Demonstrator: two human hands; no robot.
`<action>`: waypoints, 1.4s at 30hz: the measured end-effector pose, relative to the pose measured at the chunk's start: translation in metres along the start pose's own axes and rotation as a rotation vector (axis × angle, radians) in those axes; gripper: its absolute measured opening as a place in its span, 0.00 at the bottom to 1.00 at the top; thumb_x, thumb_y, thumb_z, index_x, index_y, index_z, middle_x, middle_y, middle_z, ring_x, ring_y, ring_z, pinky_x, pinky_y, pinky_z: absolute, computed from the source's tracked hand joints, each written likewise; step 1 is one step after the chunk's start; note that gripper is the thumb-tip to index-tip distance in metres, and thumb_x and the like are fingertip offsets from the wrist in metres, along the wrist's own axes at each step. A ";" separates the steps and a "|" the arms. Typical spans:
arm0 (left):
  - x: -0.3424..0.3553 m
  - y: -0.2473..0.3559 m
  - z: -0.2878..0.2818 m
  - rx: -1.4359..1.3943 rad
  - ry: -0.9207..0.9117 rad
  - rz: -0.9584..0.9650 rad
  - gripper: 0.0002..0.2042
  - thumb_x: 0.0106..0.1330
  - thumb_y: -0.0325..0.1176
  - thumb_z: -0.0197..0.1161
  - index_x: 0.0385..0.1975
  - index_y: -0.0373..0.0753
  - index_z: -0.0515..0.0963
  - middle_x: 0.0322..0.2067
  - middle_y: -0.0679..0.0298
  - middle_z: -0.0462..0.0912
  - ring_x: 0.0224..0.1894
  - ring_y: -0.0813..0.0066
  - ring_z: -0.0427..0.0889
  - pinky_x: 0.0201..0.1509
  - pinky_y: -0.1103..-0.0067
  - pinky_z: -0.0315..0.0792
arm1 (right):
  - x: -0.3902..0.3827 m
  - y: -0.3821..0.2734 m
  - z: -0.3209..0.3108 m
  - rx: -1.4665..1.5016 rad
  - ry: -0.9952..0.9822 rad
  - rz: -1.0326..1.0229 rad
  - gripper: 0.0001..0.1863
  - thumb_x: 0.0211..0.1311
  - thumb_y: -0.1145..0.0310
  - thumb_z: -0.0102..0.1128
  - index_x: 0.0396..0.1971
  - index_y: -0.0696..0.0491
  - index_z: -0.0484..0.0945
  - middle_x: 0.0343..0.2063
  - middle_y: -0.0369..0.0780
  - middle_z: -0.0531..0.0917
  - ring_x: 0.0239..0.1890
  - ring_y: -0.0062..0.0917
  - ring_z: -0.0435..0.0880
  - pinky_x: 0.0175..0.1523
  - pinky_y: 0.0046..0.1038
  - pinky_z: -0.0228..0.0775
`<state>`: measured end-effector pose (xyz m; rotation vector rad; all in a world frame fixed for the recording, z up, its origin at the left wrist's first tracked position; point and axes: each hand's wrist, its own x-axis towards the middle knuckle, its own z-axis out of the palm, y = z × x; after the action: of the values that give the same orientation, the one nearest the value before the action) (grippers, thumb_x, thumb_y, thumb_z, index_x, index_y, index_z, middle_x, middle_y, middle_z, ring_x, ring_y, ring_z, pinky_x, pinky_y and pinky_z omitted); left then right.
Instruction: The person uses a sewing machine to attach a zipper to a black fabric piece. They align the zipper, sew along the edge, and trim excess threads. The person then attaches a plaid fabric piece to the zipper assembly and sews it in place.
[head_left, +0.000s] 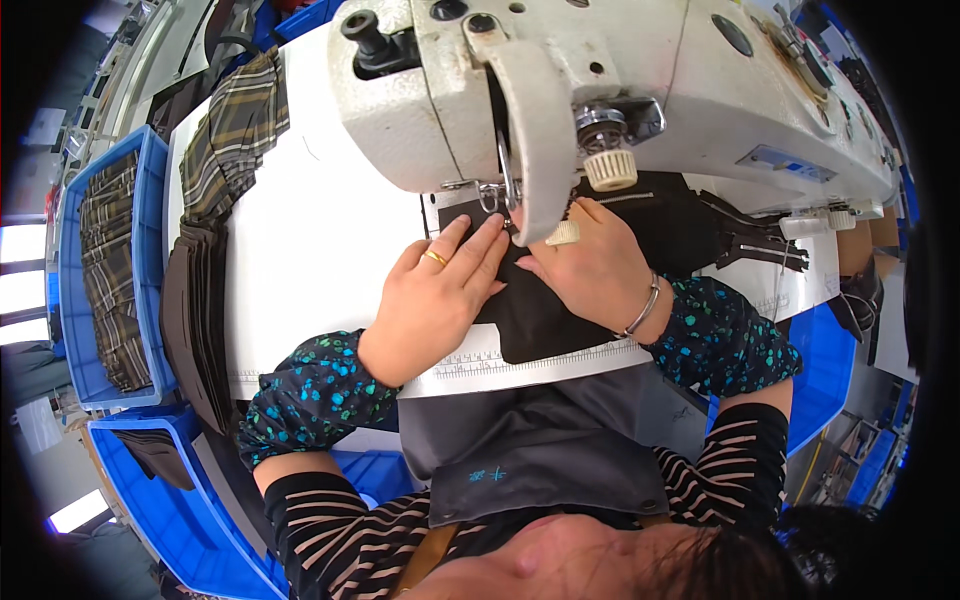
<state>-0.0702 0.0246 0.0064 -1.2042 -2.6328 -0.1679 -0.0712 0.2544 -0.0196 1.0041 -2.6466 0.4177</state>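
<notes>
A dark fabric piece (545, 325) lies on the white sewing table under the head of a white sewing machine (390, 120). My left hand (440, 290), a ring on one finger, rests on the fabric's left part with fingers stretched out flat, their tips close to the presser foot (489, 196). On the other side, my right hand (600, 270) presses on the same fabric, thumb apart from the fingers. The machine's white curved guard (540, 140) hides part of that hand's fingers. Dark strips with metal zippers (755, 245) trail off to the right.
Left of me, a stack of dark fabric pieces (195, 320) and plaid fabric (235, 130) drape over the table edge. A blue bin (155, 240) holds more plaid pieces; another blue bin (190, 520) stands below. A printed ruler (480, 368) runs along the table's near edge.
</notes>
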 end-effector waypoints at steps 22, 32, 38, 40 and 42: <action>0.003 -0.010 0.011 -0.033 -0.013 -0.146 0.29 0.63 0.51 0.69 0.56 0.34 0.79 0.61 0.55 0.78 0.64 0.56 0.76 0.64 0.63 0.72 | 0.002 0.005 0.013 0.086 0.052 0.129 0.23 0.51 0.60 0.76 0.40 0.64 0.83 0.50 0.56 0.82 0.48 0.47 0.82 0.54 0.37 0.76; 0.011 -0.037 0.017 -0.203 -0.111 -0.129 0.29 0.66 0.54 0.66 0.52 0.34 0.72 0.59 0.54 0.76 0.66 0.53 0.72 0.68 0.48 0.64 | 0.007 0.011 0.015 0.001 0.096 0.078 0.23 0.51 0.59 0.77 0.36 0.64 0.83 0.46 0.56 0.83 0.44 0.47 0.82 0.52 0.37 0.77; 0.009 -0.035 0.018 -0.063 0.013 -0.062 0.28 0.69 0.50 0.64 0.58 0.32 0.75 0.57 0.55 0.79 0.65 0.57 0.74 0.68 0.57 0.68 | 0.010 0.018 0.019 0.002 0.110 0.081 0.22 0.52 0.58 0.77 0.33 0.63 0.84 0.42 0.56 0.84 0.44 0.46 0.83 0.52 0.38 0.78; 0.007 -0.033 0.021 -0.071 0.012 -0.060 0.27 0.68 0.48 0.65 0.57 0.32 0.77 0.57 0.56 0.79 0.65 0.58 0.74 0.68 0.59 0.68 | 0.010 0.020 0.021 -0.015 0.110 0.064 0.21 0.53 0.58 0.76 0.35 0.63 0.84 0.39 0.54 0.84 0.44 0.45 0.83 0.52 0.38 0.78; 0.006 -0.032 0.021 -0.099 0.008 -0.069 0.25 0.68 0.46 0.65 0.56 0.32 0.77 0.58 0.56 0.79 0.65 0.58 0.75 0.67 0.61 0.69 | 0.010 0.021 0.022 -0.039 0.103 0.032 0.21 0.55 0.57 0.75 0.38 0.61 0.85 0.35 0.51 0.85 0.43 0.45 0.83 0.51 0.38 0.78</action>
<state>-0.1020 0.0125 -0.0126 -1.1398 -2.6894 -0.3183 -0.0961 0.2559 -0.0395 0.9053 -2.5716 0.4115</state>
